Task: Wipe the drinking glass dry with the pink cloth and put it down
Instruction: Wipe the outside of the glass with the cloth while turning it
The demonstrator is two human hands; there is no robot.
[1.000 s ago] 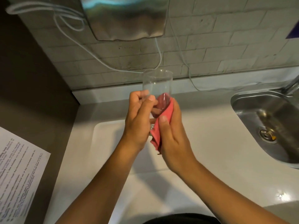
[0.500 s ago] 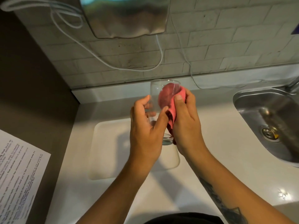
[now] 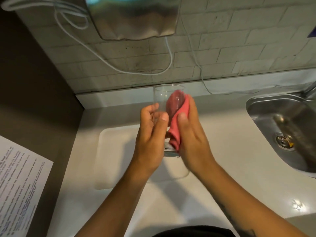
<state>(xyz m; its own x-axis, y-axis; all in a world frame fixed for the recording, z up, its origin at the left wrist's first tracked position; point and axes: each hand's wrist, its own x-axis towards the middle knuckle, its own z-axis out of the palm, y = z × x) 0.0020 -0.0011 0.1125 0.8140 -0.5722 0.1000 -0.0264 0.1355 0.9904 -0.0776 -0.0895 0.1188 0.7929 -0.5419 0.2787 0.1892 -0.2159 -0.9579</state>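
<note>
Your left hand point(image 3: 150, 134) grips the drinking glass point(image 3: 164, 98) upright above the white bench point(image 3: 222, 142), fingers curled round its left wall, while your right hand point(image 3: 191, 134) presses the pink cloth point(image 3: 181, 113) flat against the right wall, thumb and fingers clamping the fabric on. A half-second ago the cloth sat bunched at the rim; a second ago it was lower, near the base. Now it covers the right side from just below the rim to the foot, so the wiping strokes have run the height of the glass. The outside looks close to finished; whether the inside is dry cannot be told.

The count: one glass, one cloth, two hands, one shallow white tray point(image 3: 109, 151) directly beneath the glass, one steel sink point(image 3: 266, 106) at 3 o'clock, one printed sheet point(image 3: 18, 185) at 8 o'clock, one steel wall unit point(image 3: 133, 17) at 12 o'clock with white cables point(image 3: 106, 62) trailing across the tiles. The tray below is the likely landing spot.
</note>
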